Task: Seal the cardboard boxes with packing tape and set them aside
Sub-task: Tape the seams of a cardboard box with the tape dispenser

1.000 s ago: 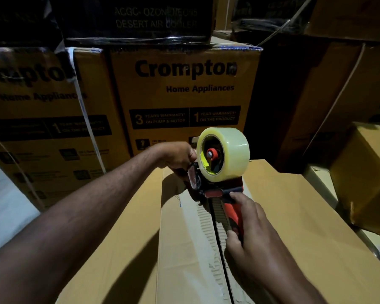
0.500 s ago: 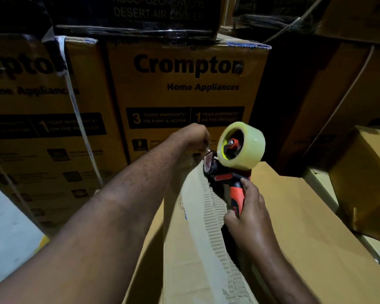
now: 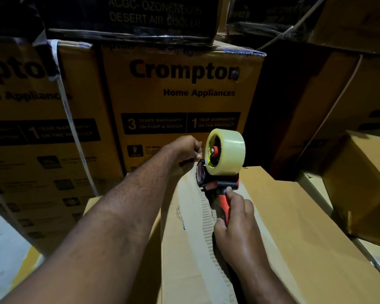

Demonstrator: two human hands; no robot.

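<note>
The box (image 3: 294, 227) lies in front, its left flap (image 3: 191, 216) tipped up along the middle seam with the corrugated edge showing. At the box's far end the tape gun (image 3: 219, 183) stands on that seam, with its clear roll (image 3: 228, 154) on top. The right hand (image 3: 235, 220) is wrapped round the orange handle. The left hand (image 3: 188, 150) is curled just beside the gun (what it pinches, I cannot tell). A Crompton carton (image 3: 184, 95) stands beyond the box.

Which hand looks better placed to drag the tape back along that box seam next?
Right, probably. The right hand grips the red-handled tape dispenser at the seam of the brown cardboard box; the left hand is curled beyond it, at the far edge.
</note>
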